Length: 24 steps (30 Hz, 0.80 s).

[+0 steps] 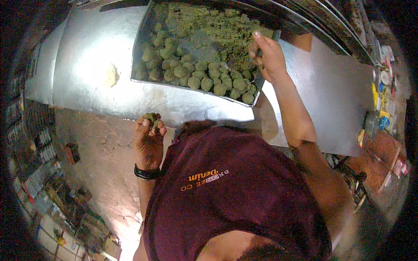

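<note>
- Head view, left hand [149, 143]: thumb and fingers are closed on a small ragged lump [153, 118], greenish with a reddish-brown patch; it shows beyond the near edge of the sheet-metal table [91, 87], with the floor [96, 143] behind it
- A loose or one-sided pinch there could let the lump crumble, and bits would likely drop to the floor rather than into the tray; too hard a squeeze could split it
- Right hand [269, 56]: it hangs over the right side of the metal tray [251, 105], thumb raised and fingers curled; whether anything is gripped cannot be told
- A low sweep of that hand might knock the green balls [180, 71] at the tray's near right corner, flattening some or pushing one over the rim
- The balls crowd the left and near sides, touching and partly heaped, so a bump to the tray could set upper ones rolling into the loose green mixture [204, 26] at the far side
- A pale lump [111, 75] sits left of the tray, where a stray forearm might smear it
</note>
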{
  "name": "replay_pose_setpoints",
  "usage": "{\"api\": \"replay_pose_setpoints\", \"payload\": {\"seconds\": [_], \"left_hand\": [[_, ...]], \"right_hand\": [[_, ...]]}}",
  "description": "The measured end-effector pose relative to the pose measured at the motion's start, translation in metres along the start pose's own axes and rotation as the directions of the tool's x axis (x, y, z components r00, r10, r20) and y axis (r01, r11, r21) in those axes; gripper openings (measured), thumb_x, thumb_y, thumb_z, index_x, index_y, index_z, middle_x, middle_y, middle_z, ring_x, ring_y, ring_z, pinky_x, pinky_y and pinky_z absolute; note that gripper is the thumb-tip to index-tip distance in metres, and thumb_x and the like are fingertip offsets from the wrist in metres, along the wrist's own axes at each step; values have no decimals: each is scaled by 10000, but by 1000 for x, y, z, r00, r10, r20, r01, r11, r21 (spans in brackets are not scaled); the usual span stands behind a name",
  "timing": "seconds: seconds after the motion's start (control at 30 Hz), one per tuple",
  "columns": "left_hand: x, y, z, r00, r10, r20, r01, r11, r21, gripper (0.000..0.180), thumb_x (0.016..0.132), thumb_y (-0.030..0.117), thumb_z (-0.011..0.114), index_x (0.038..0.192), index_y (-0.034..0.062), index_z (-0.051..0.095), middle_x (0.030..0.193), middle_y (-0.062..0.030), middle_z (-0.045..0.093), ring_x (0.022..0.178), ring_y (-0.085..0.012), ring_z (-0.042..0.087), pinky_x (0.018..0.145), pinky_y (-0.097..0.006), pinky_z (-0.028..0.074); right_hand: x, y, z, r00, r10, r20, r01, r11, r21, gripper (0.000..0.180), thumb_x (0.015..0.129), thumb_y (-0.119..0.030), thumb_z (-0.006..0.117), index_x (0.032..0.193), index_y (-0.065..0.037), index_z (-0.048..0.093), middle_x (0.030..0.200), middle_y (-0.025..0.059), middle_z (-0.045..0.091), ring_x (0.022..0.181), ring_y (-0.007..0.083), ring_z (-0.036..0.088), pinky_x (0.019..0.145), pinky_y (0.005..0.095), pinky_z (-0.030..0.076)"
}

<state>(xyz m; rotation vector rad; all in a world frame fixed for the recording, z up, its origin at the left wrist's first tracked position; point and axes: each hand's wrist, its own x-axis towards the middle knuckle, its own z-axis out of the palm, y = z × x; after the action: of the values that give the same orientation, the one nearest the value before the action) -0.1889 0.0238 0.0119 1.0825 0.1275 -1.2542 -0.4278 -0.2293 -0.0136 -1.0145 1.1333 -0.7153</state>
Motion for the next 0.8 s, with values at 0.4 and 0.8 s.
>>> {"api": "replay_pose_setpoints", "payload": {"seconds": [0.4, 0.8], "left_hand": [[54, 92, -62, 971, -138, 195, 147, 989, -30, 195, 849, 113, 556, 1018, 31, 504, 965, -125, 581, 767, -169, 595, 687, -280, 548], [117, 176, -119, 939, -178, 295, 185, 983, 6, 140, 859, 115, 553, 984, 54, 532, 954, -115, 607, 820, -168, 616, 682, -272, 543]], "right_hand": [[34, -13, 100, 913, -231, 337, 407, 580, -706, 310, 810, -272, 618, 958, -7, 559, 793, 32, 564, 661, 107, 526, 550, 273, 435], [57, 36, 127, 995, 56, -81, -87, 877, -472, 413, 874, -183, 519, 1240, -5, 451, 1100, 161, 566, 819, 200, 632, 668, 278, 519]]}}
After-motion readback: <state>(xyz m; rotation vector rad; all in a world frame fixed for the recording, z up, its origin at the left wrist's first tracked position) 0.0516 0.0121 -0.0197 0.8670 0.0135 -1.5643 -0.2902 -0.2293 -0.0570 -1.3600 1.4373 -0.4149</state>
